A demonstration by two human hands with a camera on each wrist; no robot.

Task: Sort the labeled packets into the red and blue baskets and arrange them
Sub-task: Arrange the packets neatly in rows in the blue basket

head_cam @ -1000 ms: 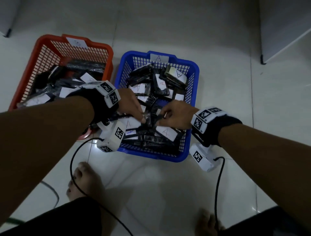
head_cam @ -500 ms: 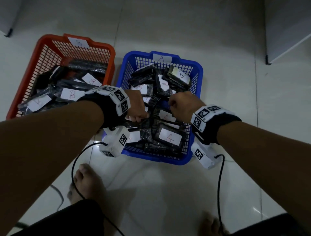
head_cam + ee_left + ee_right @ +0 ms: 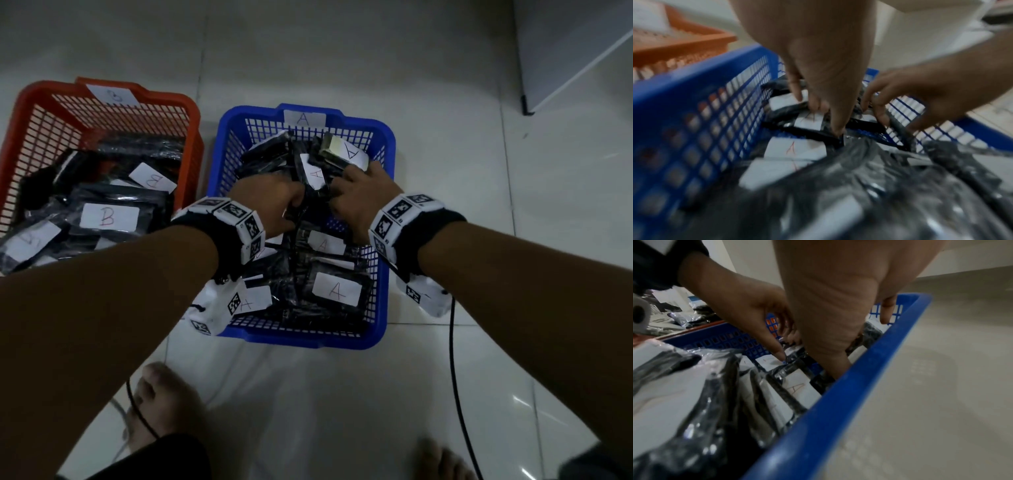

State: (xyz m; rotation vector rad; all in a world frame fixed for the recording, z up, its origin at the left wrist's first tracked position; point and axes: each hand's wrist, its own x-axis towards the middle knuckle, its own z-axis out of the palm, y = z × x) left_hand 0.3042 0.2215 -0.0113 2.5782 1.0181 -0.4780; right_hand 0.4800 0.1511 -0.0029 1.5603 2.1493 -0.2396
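Both hands are down in the blue basket [image 3: 383, 298] now, the one tagged A, working the far half of the pile. The left hand [image 3: 270, 205] has its fingers curled into the black packets [image 3: 274, 274], and the left wrist view shows the thumb and fingertips digging between two of them. That looks like a grip on a packet edge, though I cannot tell which packet. The right hand [image 3: 359, 198] mirrors it, fingers bent down among the upright packets near the far right corner; whether it actually pinches one is hidden.

My read: this is the arranging stage, standing the packets on edge in a row, with the two hands squeezing them together so they stay up.

Counting: two baskets, the blue one and the red basket [image 3: 191, 113] tagged B, side by side on the tiled floor [image 3: 479, 240]. About six A labels show in blue, three B labels in red; the full packet count is buried. No packets lie loose on the floor in the head view.
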